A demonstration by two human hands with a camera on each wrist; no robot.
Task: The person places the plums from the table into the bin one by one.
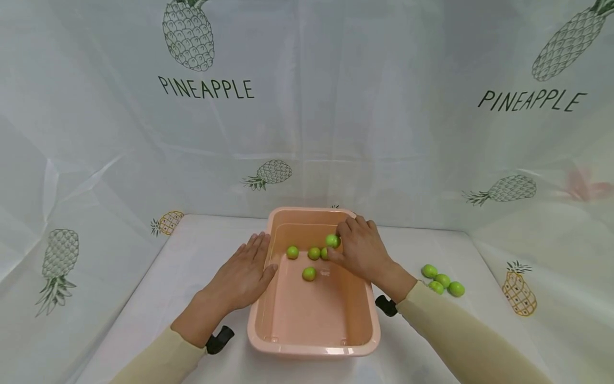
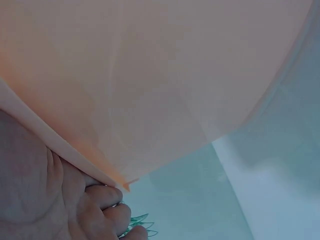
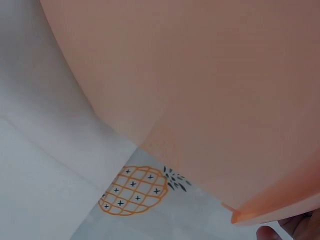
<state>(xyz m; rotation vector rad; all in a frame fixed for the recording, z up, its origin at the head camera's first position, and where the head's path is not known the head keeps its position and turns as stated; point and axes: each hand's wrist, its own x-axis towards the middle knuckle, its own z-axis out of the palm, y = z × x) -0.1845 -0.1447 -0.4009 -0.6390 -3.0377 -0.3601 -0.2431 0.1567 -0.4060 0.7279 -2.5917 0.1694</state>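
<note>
A pink plastic basin (image 1: 309, 314) stands on the white table. My right hand (image 1: 361, 249) reaches over its right rim and pinches a small round green fruit (image 1: 333, 241), like a lime, between thumb and fingers. Several like it lie on the basin floor, among them one green fruit (image 1: 309, 273) nearer the middle; another is partly hidden by my right thumb. Along the left rim rests my left hand (image 1: 247, 274), fingers straight, palm against the edge. Both wrist views are mostly filled by the basin's wall (image 2: 175, 65), with fingers (image 3: 268, 233) low at the right wrist view's corner.
Several more green fruits (image 1: 443, 280) lie grouped on the table to the right of the basin, beside my right forearm. White sheeting (image 1: 364, 122) with printed pineapples hangs behind and at both sides. The table's back edge (image 1: 422, 229) lies just beyond the basin.
</note>
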